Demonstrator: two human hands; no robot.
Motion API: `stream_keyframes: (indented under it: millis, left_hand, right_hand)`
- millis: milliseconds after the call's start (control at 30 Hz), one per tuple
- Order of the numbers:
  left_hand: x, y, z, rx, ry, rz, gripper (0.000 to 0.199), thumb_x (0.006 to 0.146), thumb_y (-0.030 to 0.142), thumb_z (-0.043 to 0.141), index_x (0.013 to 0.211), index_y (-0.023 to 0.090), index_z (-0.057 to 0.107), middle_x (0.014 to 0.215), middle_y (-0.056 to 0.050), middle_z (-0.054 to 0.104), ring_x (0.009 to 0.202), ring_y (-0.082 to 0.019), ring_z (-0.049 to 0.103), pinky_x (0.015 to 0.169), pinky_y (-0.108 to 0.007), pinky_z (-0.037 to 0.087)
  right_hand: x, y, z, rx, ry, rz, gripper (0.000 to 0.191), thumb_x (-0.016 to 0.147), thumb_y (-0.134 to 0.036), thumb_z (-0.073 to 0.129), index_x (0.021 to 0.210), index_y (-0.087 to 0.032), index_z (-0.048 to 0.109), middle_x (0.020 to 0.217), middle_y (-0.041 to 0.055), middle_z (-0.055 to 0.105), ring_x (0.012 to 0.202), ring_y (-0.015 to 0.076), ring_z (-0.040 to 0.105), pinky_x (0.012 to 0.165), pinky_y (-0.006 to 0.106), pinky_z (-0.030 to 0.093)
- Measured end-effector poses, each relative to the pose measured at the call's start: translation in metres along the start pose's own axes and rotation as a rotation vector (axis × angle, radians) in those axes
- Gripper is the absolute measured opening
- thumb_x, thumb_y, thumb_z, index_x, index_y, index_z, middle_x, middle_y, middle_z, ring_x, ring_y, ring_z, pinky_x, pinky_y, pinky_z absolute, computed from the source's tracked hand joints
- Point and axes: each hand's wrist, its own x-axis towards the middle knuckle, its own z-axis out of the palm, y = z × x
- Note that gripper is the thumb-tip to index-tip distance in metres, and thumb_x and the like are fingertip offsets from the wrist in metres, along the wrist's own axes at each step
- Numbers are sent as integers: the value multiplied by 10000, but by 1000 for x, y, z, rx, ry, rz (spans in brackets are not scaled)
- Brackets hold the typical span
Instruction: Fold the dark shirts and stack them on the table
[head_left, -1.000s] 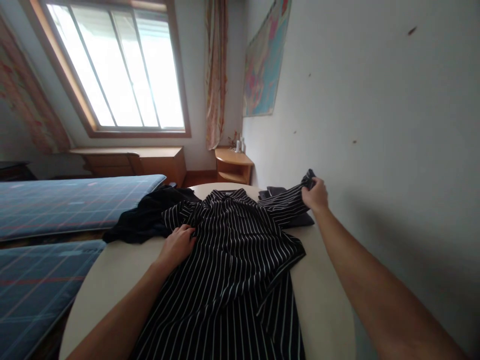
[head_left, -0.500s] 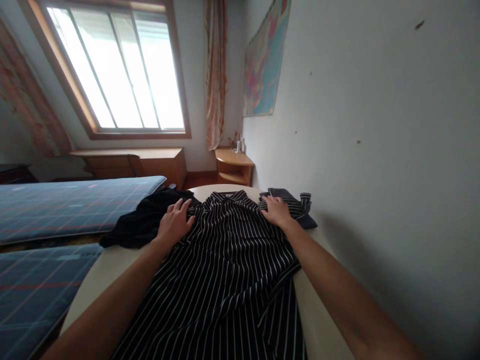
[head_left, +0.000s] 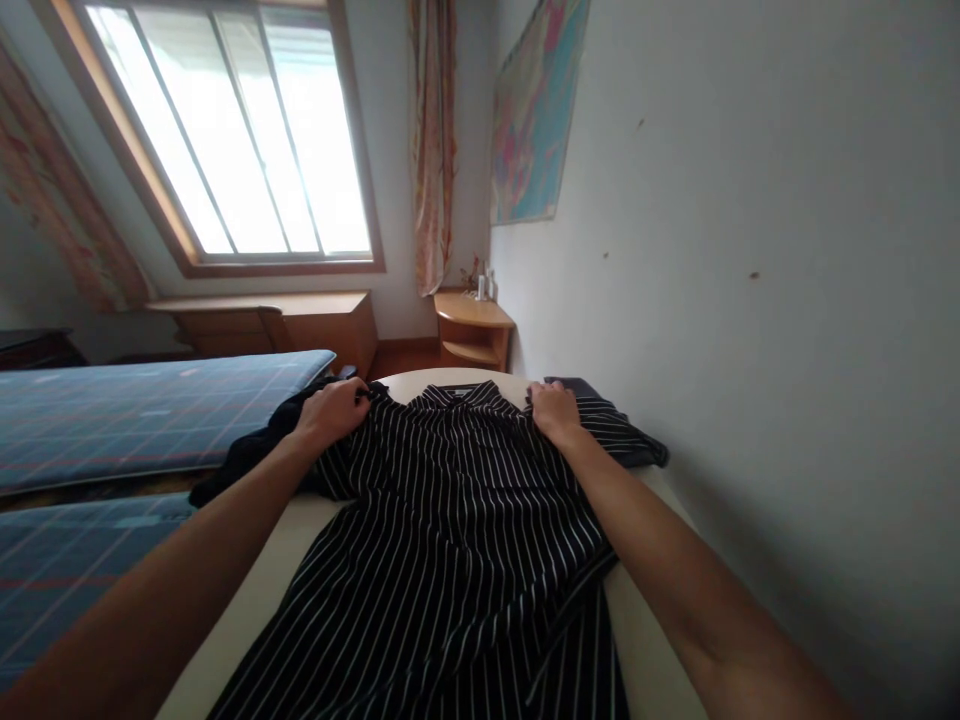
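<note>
Since the striped shirt (head_left: 465, 510) across the counter (head_left: 268, 580) looks light and limp, shoulder seams near the counter's far edge suit gripping, where the left hand (head_left: 337, 410) pinches cloth and the right hand (head_left: 553, 410) curls, its hold unclear.

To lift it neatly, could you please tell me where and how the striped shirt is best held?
Probably at both shoulders, reaching from the near side: the striped shirt lies spread, collar at the far end, so a grip there should lift evenly.
</note>
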Motion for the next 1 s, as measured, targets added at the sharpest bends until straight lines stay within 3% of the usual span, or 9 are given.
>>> stream_keyframes:
  millis: [133,233,333,400,533,600,667,833,1000]
  left_hand:
    - [21,-20,-16,38,155,-122,348,922,318,431,1167,214,654,1112,-111,690,983,-298,656,834,-387,486]
    - [27,-25,-13,86,151,-109,333,881,320,487,1119,185,676,1159,-146,649,1050,-323,616,875,-412,477]
    - [24,-17,0,121,60,-29,307,838,405,539,947,188,725,1161,-147,640,1100,-359,580,922,-455,455]
    - [18,-4,11,115,43,35,353,866,441,496,941,181,721,1173,-148,638,1128,-357,565,953,-465,434]
    - [3,29,39,52,2,240,506,894,449,496,1306,166,574,1365,-156,558,1257,-342,496,1028,-465,381]
    - [-5,44,52,17,-81,308,606,898,481,514,1420,177,471,1486,-161,454,1341,-346,426,1061,-470,350]
    - [-12,56,63,11,-188,372,655,888,499,545,1449,179,435,1471,-173,468,1321,-355,454,1055,-481,355]
    - [-31,80,69,29,-242,461,274,923,291,505,1135,184,641,1158,-134,645,1103,-302,599,952,-435,425]
    - [-56,102,72,-13,-128,458,202,940,297,495,1047,182,622,1085,-109,641,1039,-281,590,906,-410,442]
  right_hand:
    - [25,13,-23,137,301,146,389,968,-125,287,1155,-181,623,1169,150,605,1065,278,507,866,370,409]
    - [36,23,-32,183,359,251,360,960,-142,313,1092,-185,646,1187,149,572,1089,296,481,834,374,422]
    - [35,18,-27,142,253,244,308,925,-151,395,1037,-173,681,1174,165,581,1106,320,478,859,404,421]
    - [30,7,-18,105,183,142,284,920,-182,434,1049,-169,687,1172,164,601,1126,322,478,915,426,405]
    - [16,-26,5,98,53,-105,405,947,-356,477,1295,-179,586,1322,132,581,1214,296,469,1008,409,363]
    - [9,-41,17,85,-38,-137,577,941,-473,490,1429,-167,466,1367,147,563,1235,301,478,1021,420,354]
    - [2,-52,26,41,-139,-161,642,926,-515,505,1466,-176,424,1332,163,591,1215,311,511,1009,437,359]
    - [-7,-67,31,-46,-242,-211,330,923,-339,514,1192,-210,656,1199,145,665,1136,282,574,948,400,389]
    - [2,-74,18,10,-262,-220,428,904,-491,484,995,-157,735,1140,169,686,1085,316,598,935,432,409]
